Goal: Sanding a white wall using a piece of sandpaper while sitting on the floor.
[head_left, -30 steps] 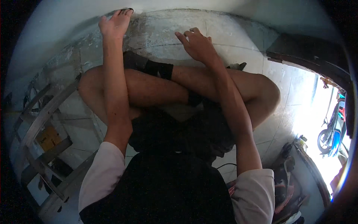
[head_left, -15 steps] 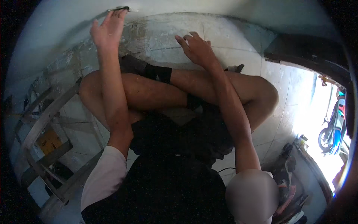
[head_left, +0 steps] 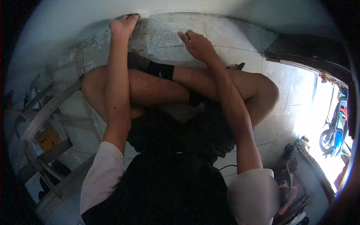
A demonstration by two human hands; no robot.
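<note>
My left hand (head_left: 123, 25) is stretched out flat with the fingers (head_left: 129, 18) together, their tips on a thin dark tool (head_left: 131, 15) pressed where the tiled floor (head_left: 165, 41) meets the pale wall (head_left: 67, 26) — whether I grip it or only press on it I cannot tell. My right hand (head_left: 198, 47) lies off to the right of that, loosely open and holding nothing, fingertips (head_left: 182, 36) down on the grey, stained tile. Nearer me than both hands are my crossed bare legs (head_left: 157, 86) in black socks (head_left: 159, 69) — a wooden frame (head_left: 41, 123) leans beyond my left arm, and a bright doorway (head_left: 322, 112) opens far out past my right.
</note>
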